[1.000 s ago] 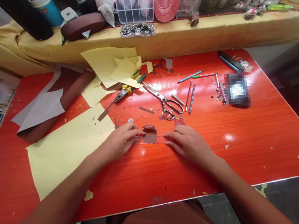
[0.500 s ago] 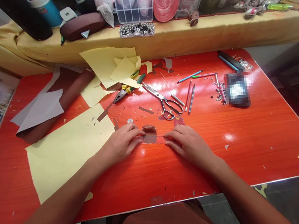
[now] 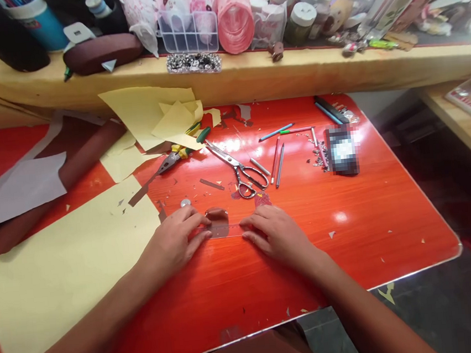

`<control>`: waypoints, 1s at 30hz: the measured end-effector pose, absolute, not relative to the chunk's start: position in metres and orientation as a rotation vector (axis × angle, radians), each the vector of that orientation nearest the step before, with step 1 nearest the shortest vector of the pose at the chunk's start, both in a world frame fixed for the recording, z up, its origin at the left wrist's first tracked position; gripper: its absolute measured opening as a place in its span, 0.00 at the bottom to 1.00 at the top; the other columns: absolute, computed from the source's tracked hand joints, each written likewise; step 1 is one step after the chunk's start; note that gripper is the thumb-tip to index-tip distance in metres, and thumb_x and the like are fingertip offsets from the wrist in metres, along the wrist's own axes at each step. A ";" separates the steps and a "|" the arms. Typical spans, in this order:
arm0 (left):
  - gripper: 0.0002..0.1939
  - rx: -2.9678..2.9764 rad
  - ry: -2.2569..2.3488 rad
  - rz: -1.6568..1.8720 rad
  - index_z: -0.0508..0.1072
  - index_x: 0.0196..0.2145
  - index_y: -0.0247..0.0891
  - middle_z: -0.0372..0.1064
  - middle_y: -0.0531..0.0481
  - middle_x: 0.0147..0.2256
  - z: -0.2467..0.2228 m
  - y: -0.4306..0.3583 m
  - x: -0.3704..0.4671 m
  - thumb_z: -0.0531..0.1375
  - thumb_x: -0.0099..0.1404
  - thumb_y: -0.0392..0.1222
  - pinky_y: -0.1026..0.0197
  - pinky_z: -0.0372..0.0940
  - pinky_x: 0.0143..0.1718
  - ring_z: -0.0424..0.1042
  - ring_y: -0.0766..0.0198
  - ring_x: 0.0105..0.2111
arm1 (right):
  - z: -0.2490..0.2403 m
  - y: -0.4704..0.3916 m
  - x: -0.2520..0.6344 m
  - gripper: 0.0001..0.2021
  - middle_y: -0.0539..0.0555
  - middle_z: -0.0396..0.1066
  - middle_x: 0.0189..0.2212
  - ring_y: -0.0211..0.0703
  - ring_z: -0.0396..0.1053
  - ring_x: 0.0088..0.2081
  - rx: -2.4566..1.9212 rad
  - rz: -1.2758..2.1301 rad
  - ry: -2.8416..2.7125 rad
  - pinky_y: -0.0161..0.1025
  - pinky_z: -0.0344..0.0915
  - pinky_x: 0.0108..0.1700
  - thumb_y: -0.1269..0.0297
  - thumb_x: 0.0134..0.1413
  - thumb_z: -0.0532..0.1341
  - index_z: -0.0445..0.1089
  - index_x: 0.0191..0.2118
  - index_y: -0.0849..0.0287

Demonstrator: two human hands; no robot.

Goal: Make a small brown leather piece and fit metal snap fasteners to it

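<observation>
A clear ruler (image 3: 234,230) lies across the lower part of a small brown leather piece (image 3: 218,218) on the red table. The piece curls up at its far edge, where small shiny spots show at the corners. My left hand (image 3: 178,234) pinches the ruler's left end, its fingertips also at the leather's left edge. At the other end, the thumb and fingers of my right hand (image 3: 272,231) are closed on the ruler. A round silvery disc (image 3: 185,202) lies just beyond my left hand.
Scissors (image 3: 241,170), pliers (image 3: 171,159) and several pens (image 3: 276,161) lie beyond my hands. Yellow paper (image 3: 73,270) spreads at the left beside a brown leather roll (image 3: 87,157). Jars and boxes crowd a cloth-covered shelf (image 3: 126,76) at the back. A blurred dark object (image 3: 343,152) is at the right.
My view has turned to the right, so everything sits further left in the picture. Both hands keep their hold on the ruler over the leather piece.
</observation>
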State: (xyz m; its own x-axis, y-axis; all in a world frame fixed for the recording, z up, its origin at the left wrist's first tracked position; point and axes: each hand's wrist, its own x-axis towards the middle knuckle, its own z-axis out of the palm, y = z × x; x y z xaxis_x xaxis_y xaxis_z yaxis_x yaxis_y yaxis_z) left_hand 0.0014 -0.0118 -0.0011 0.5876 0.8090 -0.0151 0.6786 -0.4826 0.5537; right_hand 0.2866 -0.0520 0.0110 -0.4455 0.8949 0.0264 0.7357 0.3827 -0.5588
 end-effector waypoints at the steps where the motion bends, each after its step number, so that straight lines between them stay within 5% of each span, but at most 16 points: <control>1: 0.09 2.304 1.182 0.337 0.74 0.44 0.42 0.70 0.48 0.42 -0.001 -0.012 0.001 0.56 0.77 0.46 0.57 0.66 0.38 0.72 0.58 0.37 | 0.012 -0.051 0.288 0.05 0.56 0.77 0.38 0.48 0.71 0.41 -1.419 0.713 -2.306 0.43 0.65 0.45 0.63 0.70 0.64 0.76 0.45 0.56; 12: 0.12 2.264 1.159 0.397 0.75 0.42 0.44 0.73 0.47 0.41 -0.004 -0.009 0.000 0.54 0.77 0.49 0.58 0.67 0.37 0.74 0.57 0.38 | 0.037 0.001 0.348 0.08 0.54 0.76 0.33 0.46 0.72 0.35 -1.804 0.420 -1.913 0.40 0.63 0.37 0.59 0.70 0.61 0.77 0.45 0.55; 17: 0.11 2.265 1.154 0.412 0.75 0.41 0.44 0.73 0.47 0.40 -0.005 -0.009 0.001 0.54 0.76 0.47 0.58 0.67 0.36 0.74 0.57 0.36 | 0.029 0.030 0.357 0.09 0.56 0.77 0.38 0.49 0.73 0.37 -1.955 0.262 -1.962 0.41 0.60 0.36 0.60 0.68 0.62 0.75 0.47 0.56; 30: 0.07 2.262 1.142 0.387 0.73 0.41 0.41 0.71 0.47 0.40 0.000 -0.009 0.003 0.56 0.76 0.43 0.56 0.66 0.39 0.72 0.56 0.38 | 0.020 0.040 0.356 0.07 0.58 0.78 0.38 0.50 0.73 0.35 -2.179 0.272 -2.024 0.41 0.55 0.32 0.64 0.66 0.59 0.76 0.41 0.57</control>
